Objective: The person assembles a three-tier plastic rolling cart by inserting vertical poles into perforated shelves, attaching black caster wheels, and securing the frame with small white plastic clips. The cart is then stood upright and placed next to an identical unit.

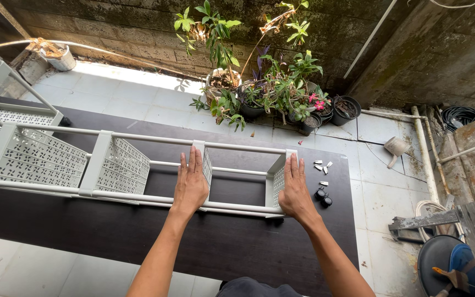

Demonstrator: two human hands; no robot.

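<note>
A white plastic rack (116,165) with perforated shelf panels and thin rods lies on its side across a dark table (232,247). My left hand (191,184) rests flat on the second shelf panel from the right end, fingers together and pointing away. My right hand (294,190) presses flat against the end panel (277,181) at the rack's right end. Just right of that hand lie several small white plastic pieces (321,166) and two black caster wheels (323,197) on the table.
Another white rack section (6,113) stands at the far left. Potted plants (270,91) cluster by a mossy wall beyond the table. A white pipe (424,148), a coiled hose (460,115), and buckets (449,264) crowd the tiled floor at right.
</note>
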